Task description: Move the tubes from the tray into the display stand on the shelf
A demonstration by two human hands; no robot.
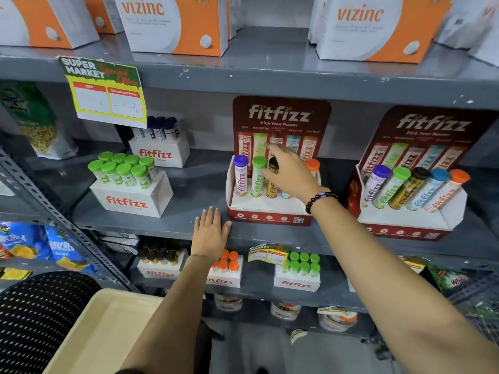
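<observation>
Up there, the right hand pinched the upright dark-capped tube in the display stand, while the left hand lay spread flat on the shelf.

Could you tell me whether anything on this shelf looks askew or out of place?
The tubes in the right-hand display stand lean to the right, while those in the middle stand sit nearly upright. The yellow price tag on the upper shelf edge also hangs crooked. Nothing looks spilled or damaged.
</observation>
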